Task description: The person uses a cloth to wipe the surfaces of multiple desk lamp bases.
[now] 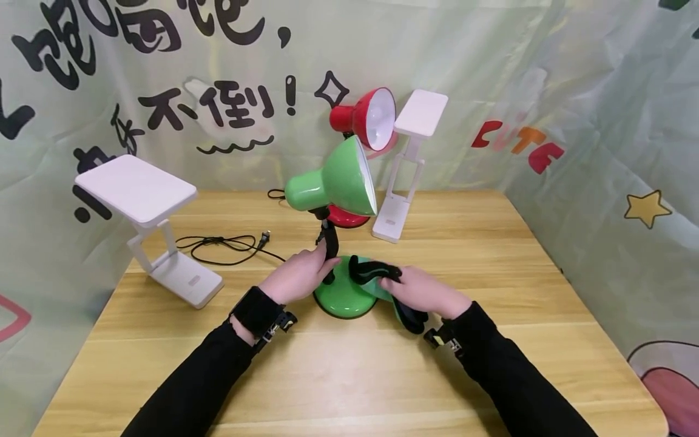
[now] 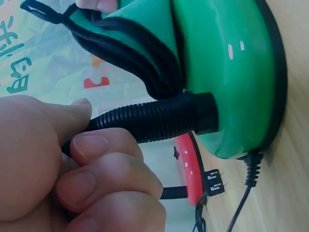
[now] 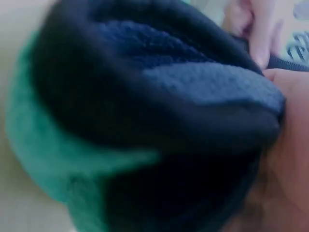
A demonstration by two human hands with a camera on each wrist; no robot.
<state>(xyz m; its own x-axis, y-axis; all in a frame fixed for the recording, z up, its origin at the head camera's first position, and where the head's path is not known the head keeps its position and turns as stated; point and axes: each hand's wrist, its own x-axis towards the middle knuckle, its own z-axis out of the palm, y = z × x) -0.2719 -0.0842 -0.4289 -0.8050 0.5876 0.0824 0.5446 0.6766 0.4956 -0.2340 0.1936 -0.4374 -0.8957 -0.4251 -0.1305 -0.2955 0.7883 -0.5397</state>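
A green desk lamp [image 1: 341, 179] stands mid-table, its bell shade tipped to the right. My left hand [image 1: 297, 274] grips its black ribbed gooseneck [image 2: 149, 116] below the shade, thumb on one side and fingers curled round the other. In my right hand [image 1: 423, 291] is a folded green cloth [image 2: 125, 41] with black edging, held against the lamp's round green base [image 1: 341, 297]. Close up in the right wrist view, the cloth [image 3: 207, 89] shows a fuzzy dark bluish inner side and fills most of the picture.
Behind the green lamp stand a red desk lamp [image 1: 355, 118] and a white folding lamp [image 1: 420, 115]. Another white folding lamp [image 1: 136, 188] is at the left edge of the wooden table [image 1: 306, 382]. A black cord with a plug [image 1: 264, 240] lies coiled between them. Printed fabric hangs round the table.
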